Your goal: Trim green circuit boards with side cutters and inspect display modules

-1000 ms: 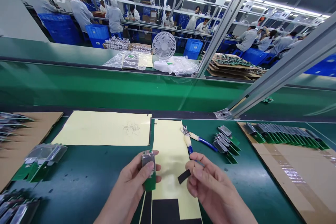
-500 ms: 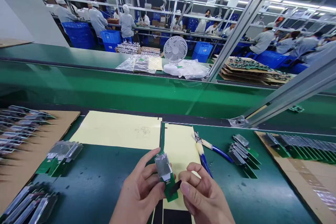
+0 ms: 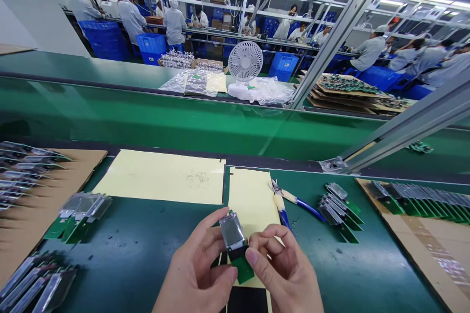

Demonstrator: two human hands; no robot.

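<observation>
Placing looks partly done: the strip [image 3: 238,253] is laid across the board [image 3: 244,270], its end pinched by the right hand [image 3: 279,265], the board by the left hand [image 3: 200,268]

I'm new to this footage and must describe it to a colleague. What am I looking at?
No robot here: a person works bare-handed, and every picture comes from one camera worn on their head, facing forward and down. The left hand holds a small green circuit board with a grey screen-like part; the right hand is at one end of a black strip lying across it. On the green table lie yellow sheets, pliers and similar boards, some on cardboard at either side.
</observation>
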